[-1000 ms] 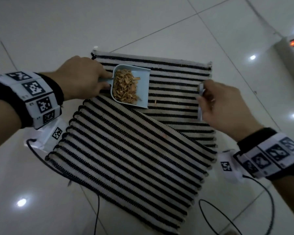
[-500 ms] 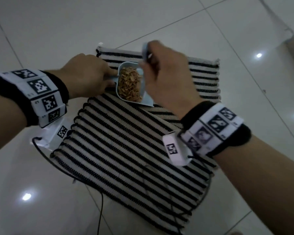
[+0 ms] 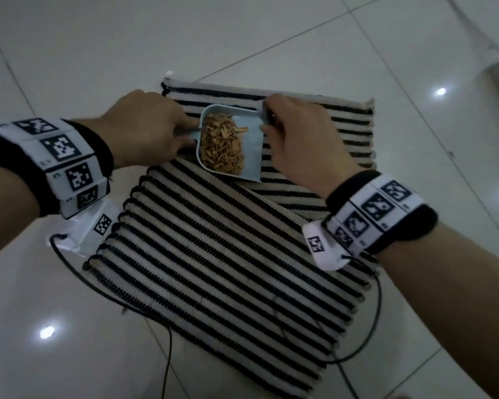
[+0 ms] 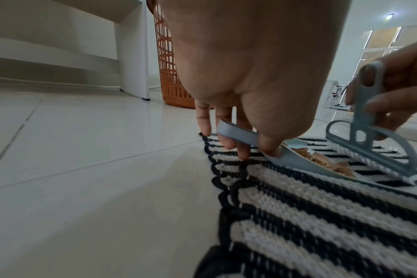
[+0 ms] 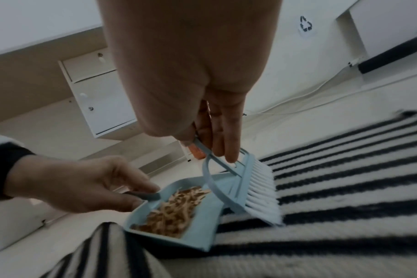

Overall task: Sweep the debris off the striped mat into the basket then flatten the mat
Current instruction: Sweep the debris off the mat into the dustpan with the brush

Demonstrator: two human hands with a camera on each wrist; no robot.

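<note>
Mat: the striped mat (image 3: pixel 213 254) lies on the tiled floor (image 3: pixel 69 53), its near part folded over the far part at a slant.
Debris: brown shavings (image 3: pixel 222 145) heaped in the pale blue dustpan (image 3: pixel 249 156), which rests on the mat by the fold.
Left hand: the left hand (image 3: pixel 147 128) grasps the dustpan handle; the left wrist view shows the thumb on top, fingers curled beneath, fingertips (image 4: pixel 243 154) touching the mat's edge.
Right hand: the right hand (image 3: pixel 297 139) pinches the handle of a small blue brush (image 5: pixel 252 190), fingers pointing down, wrist raised.
Brush: hidden behind the hand in the head view; the wrist views show its white bristles (image 5: pixel 262 195) just beside the dustpan's open lip, on or just above the mat.
Basket: only the left wrist view shows the orange basket (image 4: pixel 169 75), on the floor beyond the mat, beside a white furniture leg (image 4: pixel 133 56).
Right wrist view only: a white cabinet (image 5: pixel 100 99) with knobs against the wall.
</note>
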